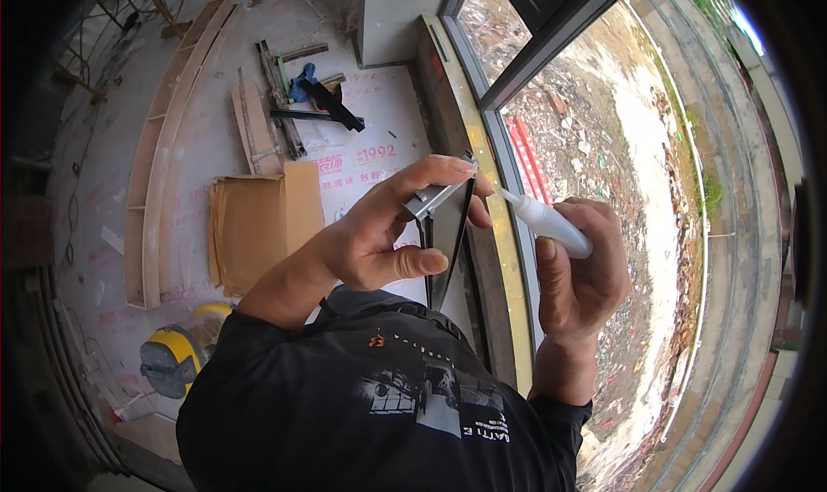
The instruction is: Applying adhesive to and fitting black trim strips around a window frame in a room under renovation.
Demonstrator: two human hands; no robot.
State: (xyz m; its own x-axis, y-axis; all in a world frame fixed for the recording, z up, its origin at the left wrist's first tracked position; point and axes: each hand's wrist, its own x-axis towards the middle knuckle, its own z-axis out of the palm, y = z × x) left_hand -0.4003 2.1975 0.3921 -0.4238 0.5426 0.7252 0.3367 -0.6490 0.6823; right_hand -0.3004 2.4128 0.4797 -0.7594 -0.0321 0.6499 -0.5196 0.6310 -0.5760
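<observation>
My left hand (370, 242) grips a metal profile frame with a silver end piece (439, 197) and a long black strip (457, 246) running down toward my body. Its index finger lies along the silver piece near the upper corner. My right hand (584, 277) is closed around a small white tube (556, 229) with a narrow nozzle. The nozzle tip points up and left, close to the upper corner of the frame and my left fingertips; whether it touches is hard to tell.
Curved wooden frame (164, 143) at left, cardboard (250, 233) beside me, yellow-and-black vacuum (172, 354) at lower left. Boards and black offcuts (336, 104) lie ahead on the covered floor. A window frame (487, 108) and ledge (521, 354) run along my right, rubble ground outside.
</observation>
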